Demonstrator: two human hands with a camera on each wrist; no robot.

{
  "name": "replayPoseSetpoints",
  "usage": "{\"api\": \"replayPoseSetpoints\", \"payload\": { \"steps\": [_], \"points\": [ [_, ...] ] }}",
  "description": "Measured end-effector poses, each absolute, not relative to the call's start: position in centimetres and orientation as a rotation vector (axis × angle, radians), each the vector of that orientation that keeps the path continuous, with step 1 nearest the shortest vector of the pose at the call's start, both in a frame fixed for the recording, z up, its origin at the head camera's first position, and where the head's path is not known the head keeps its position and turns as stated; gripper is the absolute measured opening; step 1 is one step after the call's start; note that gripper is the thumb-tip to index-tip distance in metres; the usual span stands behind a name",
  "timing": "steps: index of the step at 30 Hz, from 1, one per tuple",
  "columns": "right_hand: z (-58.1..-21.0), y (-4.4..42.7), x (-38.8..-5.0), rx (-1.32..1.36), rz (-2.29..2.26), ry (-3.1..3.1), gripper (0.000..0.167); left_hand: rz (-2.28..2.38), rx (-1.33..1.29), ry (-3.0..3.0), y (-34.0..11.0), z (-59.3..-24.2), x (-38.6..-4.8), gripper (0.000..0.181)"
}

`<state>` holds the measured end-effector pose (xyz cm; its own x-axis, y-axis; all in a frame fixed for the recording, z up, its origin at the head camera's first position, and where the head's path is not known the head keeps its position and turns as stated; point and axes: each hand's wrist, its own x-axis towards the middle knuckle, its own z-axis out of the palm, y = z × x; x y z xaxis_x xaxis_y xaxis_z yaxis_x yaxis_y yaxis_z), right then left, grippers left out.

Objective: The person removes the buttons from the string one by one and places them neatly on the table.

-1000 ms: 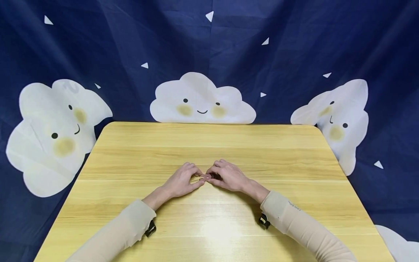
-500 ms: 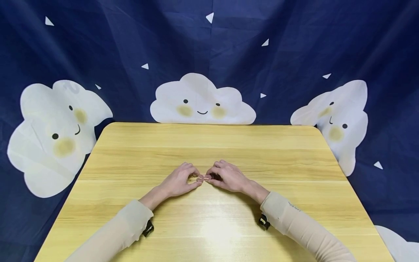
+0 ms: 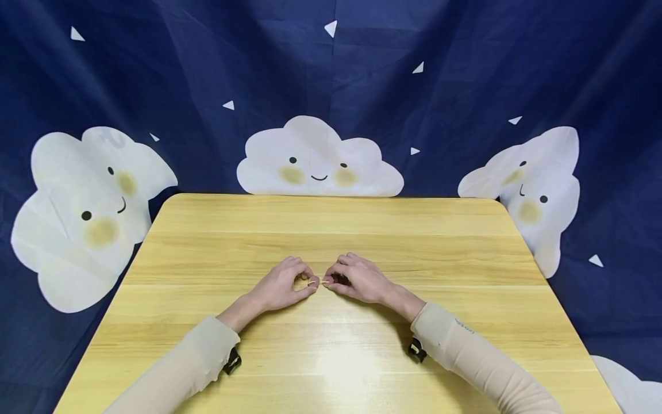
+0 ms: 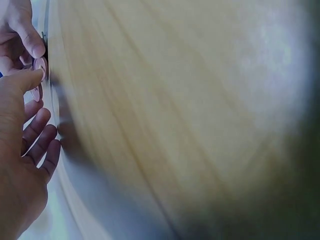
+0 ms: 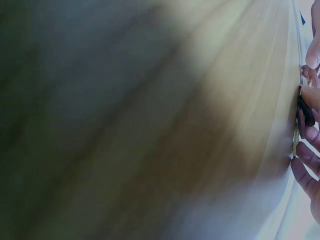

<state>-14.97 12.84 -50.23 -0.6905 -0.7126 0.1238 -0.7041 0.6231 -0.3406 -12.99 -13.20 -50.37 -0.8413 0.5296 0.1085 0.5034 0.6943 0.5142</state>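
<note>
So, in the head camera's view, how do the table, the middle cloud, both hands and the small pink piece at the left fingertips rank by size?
Largest to smallest, as they look there:
1. Table
2. Middle cloud
3. Left hand and right hand: too alike to rank
4. Pink piece, tiny

I face dark blue cloth (image 3: pixel 455 34), creased, filling top of frame and both sides. Small white triangles (image 3: pixel 76 34) scattered across it. White printed clouds: one left (image 3: pixel 88 253), tilted; one upright at centre (image 3: pixel 318 144), just above far table edge; one right (image 3: pixel 561 172), tilted; pale piece (image 3: pixel 628 382) cut off at lower right. Before me, table (image 3: pixel 331 230), yellowish wood grain, rounded far corners. I see bright glare (image 3: pixel 346 362) on tabletop, bottom centre.
</note>
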Motion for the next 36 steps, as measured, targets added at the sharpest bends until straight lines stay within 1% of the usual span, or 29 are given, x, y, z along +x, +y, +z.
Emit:
{"api": "replayPoseSetpoints", "payload": {
  "steps": [19,27,36],
  "points": [
    [-50.3,12.7,-14.9,-1.212,-0.579,2.798,0.025,0.876,0.854,2.837,-14.2,-50.4,-13.1,0.02],
    [-50.3,12.8,-15.0,-1.228,-0.568,2.806,0.026,0.872,0.862,2.864,-14.6,-50.1,-13.2,0.024],
    [-50.2,12.8,-15.0,-1.244,-0.576,2.809,0.026,0.872,0.86,2.869,-15.0,-49.8,-13.3,0.023]
  ]
}}
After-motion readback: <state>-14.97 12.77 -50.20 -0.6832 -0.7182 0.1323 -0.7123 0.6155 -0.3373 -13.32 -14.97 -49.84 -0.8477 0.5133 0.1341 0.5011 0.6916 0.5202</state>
